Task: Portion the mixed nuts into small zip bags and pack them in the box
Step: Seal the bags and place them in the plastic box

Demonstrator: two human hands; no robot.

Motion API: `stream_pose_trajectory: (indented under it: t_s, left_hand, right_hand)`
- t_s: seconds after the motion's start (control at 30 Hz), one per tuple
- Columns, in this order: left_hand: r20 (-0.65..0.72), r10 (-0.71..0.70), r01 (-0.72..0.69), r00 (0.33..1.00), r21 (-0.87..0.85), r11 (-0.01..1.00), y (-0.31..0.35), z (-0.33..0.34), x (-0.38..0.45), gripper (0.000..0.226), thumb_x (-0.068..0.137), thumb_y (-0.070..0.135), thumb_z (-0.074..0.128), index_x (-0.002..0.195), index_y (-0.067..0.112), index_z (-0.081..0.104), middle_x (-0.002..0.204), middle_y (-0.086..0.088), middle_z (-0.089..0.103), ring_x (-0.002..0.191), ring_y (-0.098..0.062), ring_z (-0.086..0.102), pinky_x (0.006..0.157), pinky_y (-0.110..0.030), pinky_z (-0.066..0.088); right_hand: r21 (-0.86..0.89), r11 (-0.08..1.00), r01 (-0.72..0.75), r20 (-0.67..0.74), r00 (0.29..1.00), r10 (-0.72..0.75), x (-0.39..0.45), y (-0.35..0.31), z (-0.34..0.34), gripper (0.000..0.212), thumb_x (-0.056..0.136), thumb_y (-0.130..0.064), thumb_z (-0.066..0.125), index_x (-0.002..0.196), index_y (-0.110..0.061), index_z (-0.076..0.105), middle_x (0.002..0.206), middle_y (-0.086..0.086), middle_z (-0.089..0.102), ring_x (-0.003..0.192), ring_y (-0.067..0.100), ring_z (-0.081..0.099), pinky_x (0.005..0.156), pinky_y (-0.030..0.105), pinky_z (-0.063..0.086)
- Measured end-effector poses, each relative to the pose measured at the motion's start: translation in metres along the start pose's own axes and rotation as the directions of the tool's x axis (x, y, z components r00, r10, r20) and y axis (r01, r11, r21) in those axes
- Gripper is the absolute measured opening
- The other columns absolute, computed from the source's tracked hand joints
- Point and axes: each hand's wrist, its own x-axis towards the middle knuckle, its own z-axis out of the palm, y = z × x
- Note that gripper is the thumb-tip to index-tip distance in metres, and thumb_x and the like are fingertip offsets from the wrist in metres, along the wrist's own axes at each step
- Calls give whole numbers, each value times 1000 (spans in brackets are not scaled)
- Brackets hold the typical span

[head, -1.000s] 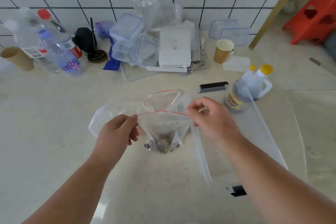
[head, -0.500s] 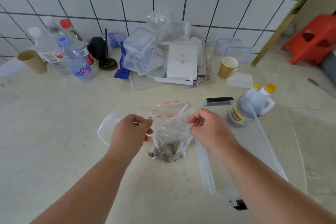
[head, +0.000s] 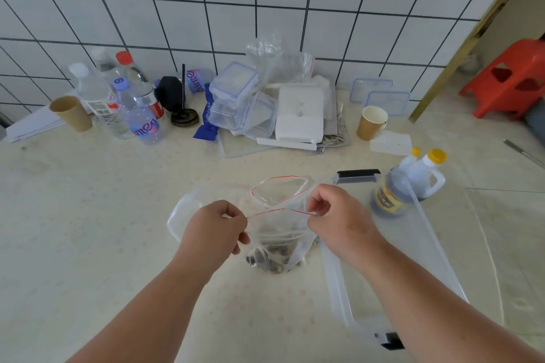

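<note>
A small clear zip bag (head: 278,233) with a red zip line hangs between my hands, mixed nuts (head: 272,258) pooled at its bottom just above the counter. My left hand (head: 216,227) pinches the left end of the zip line. My right hand (head: 336,215) pinches the right end. A second clear zip bag (head: 278,190) with its red-lined mouth agape lies just behind. The large clear box (head: 336,283) with black latches sits to the right, under my right forearm. A clear lid or tub (head: 177,215) lies behind my left hand.
A dark sauce jug (head: 392,194) with a yellow cap stands at the box's far corner. Along the tiled wall are water bottles (head: 141,121), paper cups (head: 370,122), stacked clear containers (head: 236,97) and white boxes (head: 299,115). A red stool (head: 510,79) stands at far right.
The view has tilted up a little. My hands still pinch the bag's two zip ends; they have pulled slightly apart and the red line now looks straighter and more nearly closed.
</note>
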Motion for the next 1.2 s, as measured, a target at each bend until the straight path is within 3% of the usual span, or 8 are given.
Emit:
stream_pose_trajectory:
  t_s: [0.1,0.2,0.4,0.53,0.63,0.83,1.03,1.2]
  left_hand:
    - [33,-42,44,999,-85,995,1,-2,2,7,87,4,59,85,5,65,65,-8,76,43,-16,57,43,-24,41]
    - [48,-77,84,996,-183,980,2,-6,3,5,87,2,62,85,2,67,68,-12,77,46,-18,59,45,-26,44]
    - [82,61,-51,995,-114,992,0,-19,0,17,91,4,66,84,14,77,75,-1,77,54,-12,61,54,-26,46]
    - [77,206,-213,975,103,972,-5,-22,-3,22,90,16,74,81,35,78,68,16,67,48,-1,50,45,-10,38]
    - [36,337,-335,941,243,910,-5,-19,-5,22,90,19,78,77,36,74,79,32,63,64,5,57,59,-6,42]
    - [47,480,-466,876,342,816,-3,-13,-8,27,89,20,80,76,42,70,83,19,67,89,3,57,72,-5,37]
    - [51,382,-378,923,307,873,-4,-10,-9,22,92,24,76,77,39,71,78,15,66,69,12,55,60,-8,39]
    - [52,400,-397,915,293,870,-7,-11,-10,26,92,23,76,74,41,70,80,15,66,73,12,55,65,-6,40]
  right_hand:
    - [5,977,214,101,972,-213,-6,-2,4,15,78,-16,66,80,-31,68,94,-15,58,95,0,52,77,8,35]
    - [-133,935,328,173,937,-304,-6,2,9,13,79,-36,75,89,-28,72,98,-15,58,104,4,48,91,18,37]
    - [-119,959,258,51,966,-253,2,7,6,13,84,-27,75,76,-18,73,78,-13,59,82,6,58,75,24,46]
    - [-71,965,253,49,967,-250,4,8,4,13,87,-24,73,76,-17,73,80,-10,61,80,6,58,75,25,46]
    - [-79,964,252,57,967,-248,4,8,3,13,87,-23,72,76,-16,73,84,-10,61,81,7,59,77,28,47]
    - [-150,926,347,99,937,-335,-1,-10,12,9,81,-28,76,86,-21,75,94,-12,63,99,13,58,92,33,43]
    - [-124,931,343,79,939,-335,-2,-25,27,6,83,-25,74,82,-19,72,91,-9,64,92,17,61,84,32,45]
    - [-92,948,304,61,952,-299,-4,-25,28,6,81,-25,76,81,-21,72,87,-13,62,89,10,62,80,26,47]
